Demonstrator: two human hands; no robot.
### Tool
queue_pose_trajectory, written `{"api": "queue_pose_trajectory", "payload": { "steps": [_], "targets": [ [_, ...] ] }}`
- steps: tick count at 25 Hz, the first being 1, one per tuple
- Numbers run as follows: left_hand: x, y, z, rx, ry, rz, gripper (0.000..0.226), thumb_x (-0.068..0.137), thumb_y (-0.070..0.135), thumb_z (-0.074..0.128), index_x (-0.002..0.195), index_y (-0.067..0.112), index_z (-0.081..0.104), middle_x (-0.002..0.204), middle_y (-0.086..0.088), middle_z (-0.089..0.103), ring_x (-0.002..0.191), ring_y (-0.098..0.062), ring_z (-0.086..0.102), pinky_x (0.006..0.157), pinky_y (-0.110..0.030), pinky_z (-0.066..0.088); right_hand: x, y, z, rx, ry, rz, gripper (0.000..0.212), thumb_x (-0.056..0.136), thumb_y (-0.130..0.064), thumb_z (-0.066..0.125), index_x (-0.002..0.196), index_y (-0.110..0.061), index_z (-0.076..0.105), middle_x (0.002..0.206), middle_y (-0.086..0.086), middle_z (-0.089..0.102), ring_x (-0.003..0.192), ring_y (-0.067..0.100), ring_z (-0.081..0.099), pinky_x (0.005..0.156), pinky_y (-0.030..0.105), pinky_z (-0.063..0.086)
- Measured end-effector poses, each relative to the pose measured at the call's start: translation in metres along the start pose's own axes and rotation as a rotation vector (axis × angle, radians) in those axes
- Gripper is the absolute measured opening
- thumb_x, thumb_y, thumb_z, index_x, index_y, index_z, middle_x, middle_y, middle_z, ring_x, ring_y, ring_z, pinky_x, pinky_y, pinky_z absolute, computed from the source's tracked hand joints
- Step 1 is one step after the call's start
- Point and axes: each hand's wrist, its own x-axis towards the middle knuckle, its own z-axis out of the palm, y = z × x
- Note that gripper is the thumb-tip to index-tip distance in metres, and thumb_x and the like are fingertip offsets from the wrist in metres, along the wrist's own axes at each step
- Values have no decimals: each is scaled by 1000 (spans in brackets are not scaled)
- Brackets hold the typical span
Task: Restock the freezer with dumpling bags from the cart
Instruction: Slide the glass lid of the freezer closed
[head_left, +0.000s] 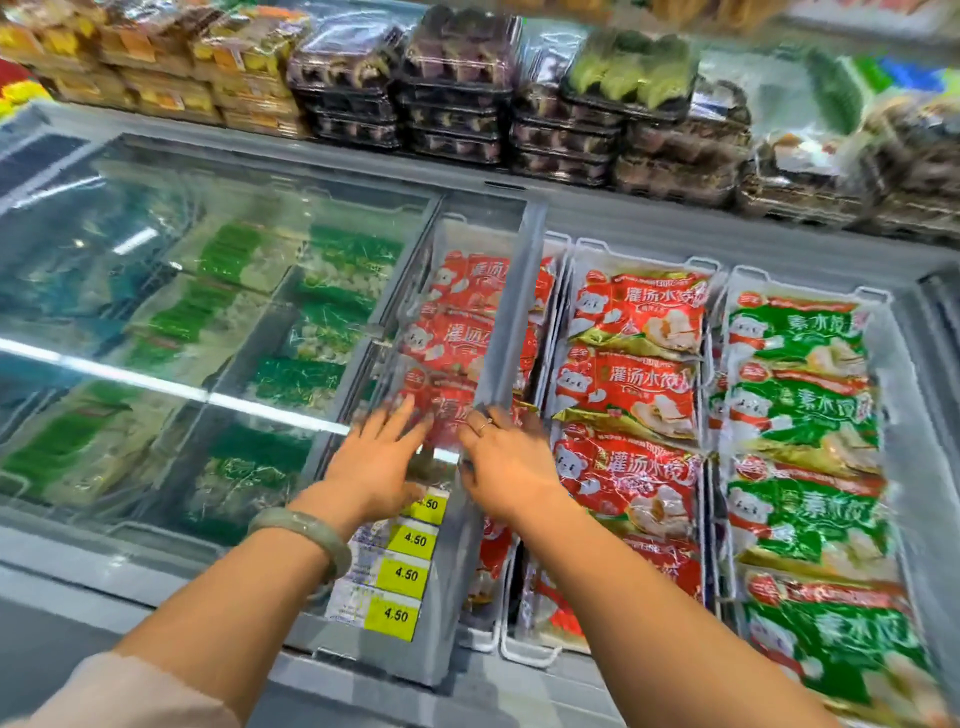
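The chest freezer (649, 223) stands in front of me with its right part uncovered. Red dumpling bags (628, 395) fill one white basket, and green dumpling bags (800, 415) fill the basket to its right. More red bags (457, 332) lie under the sliding glass lid (511, 312). My left hand (379, 457) presses flat on the lid's glass with fingers spread, holding nothing. My right hand (504, 462) lies over the lid's grey edge bar, its fingers curled on the bar. No cart is in view.
Yellow 4.50 price tags (413, 540) are stuck near the lid's front end. A second glass lid (208, 312) covers green-labelled packs on the left. Stacked clear trays of packaged food (457, 88) line the shelf behind the freezer.
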Motion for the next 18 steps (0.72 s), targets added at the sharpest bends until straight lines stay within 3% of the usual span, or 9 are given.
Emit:
{"api": "queue_pose_trajectory", "payload": {
  "steps": [4, 7, 12, 15, 18],
  "targets": [
    [23, 57, -8, -46, -57, 47, 84, 89, 63, 40, 149, 36, -12, 158, 0, -23, 148, -23, -15, 122, -41, -1, -50, 64, 9, -41, -12, 142, 50, 42, -29, 81, 89, -22, 66, 93, -6, 68, 97, 17, 63, 68, 43, 53],
    [38, 108, -14, -21, -73, 86, 86, 89, 63, 38, 149, 32, -15, 156, 3, -27, 146, -17, -20, 120, -38, -7, -92, 116, 14, -70, 9, 201, 47, 44, -29, 83, 88, -24, 66, 91, -6, 66, 90, 18, 61, 58, 35, 44],
    [61, 189, -12, 81, -13, 198, 112, 71, 85, 27, 150, 19, -18, 158, -4, -23, 147, -21, -19, 119, -37, -10, -170, 194, 9, -165, -1, 393, 36, 76, -30, 63, 110, -21, 60, 115, 0, 60, 115, 21, 47, 76, 44, 48],
    [69, 237, -14, 145, -6, 298, 118, 71, 83, 39, 149, 18, -21, 156, -4, -28, 146, -24, -21, 118, -37, -11, -214, 241, 11, -164, -92, 514, 53, 68, -28, 71, 120, -23, 63, 126, -1, 61, 128, 18, 49, 84, 48, 50],
    [82, 277, -18, 158, -30, 363, 123, 69, 82, 47, 148, 19, -24, 147, 3, -36, 145, -26, -25, 118, -39, -13, -254, 287, 14, -151, -63, 600, 72, 40, -15, 85, 111, -18, 72, 109, 1, 70, 119, 19, 49, 71, 50, 56]
  ]
}}
